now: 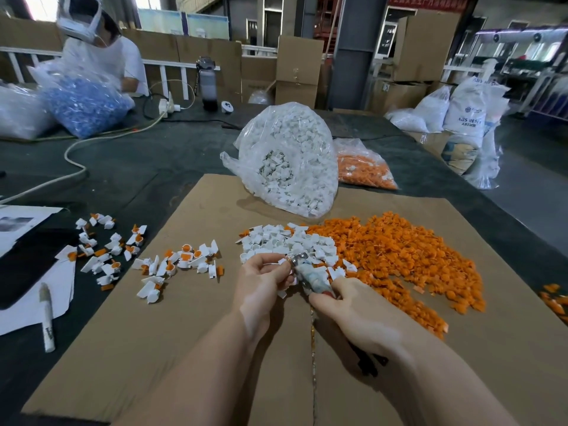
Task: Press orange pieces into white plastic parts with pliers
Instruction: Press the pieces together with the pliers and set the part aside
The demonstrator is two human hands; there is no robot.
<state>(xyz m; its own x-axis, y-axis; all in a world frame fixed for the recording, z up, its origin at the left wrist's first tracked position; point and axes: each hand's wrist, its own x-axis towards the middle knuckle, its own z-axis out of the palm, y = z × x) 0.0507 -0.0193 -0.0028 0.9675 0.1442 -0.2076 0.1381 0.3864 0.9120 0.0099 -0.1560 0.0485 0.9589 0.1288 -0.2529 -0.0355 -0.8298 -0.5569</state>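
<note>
Pliers (302, 273) sit in the right hand (353, 309), curled round them — the left hand (261, 278) pinches a white part (282, 261) at the tip. White pile (285, 241), orange pile (399, 256), big bag (285, 158) behind.

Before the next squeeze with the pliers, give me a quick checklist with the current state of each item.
1. Pliers held in right hand: ok.
2. White part pinched by left hand at the plier tip: ok.
3. Orange piece seated in that part: cannot tell, fingers hide it.
4. Left fingers away from the plier tip: not ok, they sit right beside it.
5. Loose orange pieces and white parts at hand on the cardboard: ok.
6. Finished parts kept apart at left: ok.
</note>
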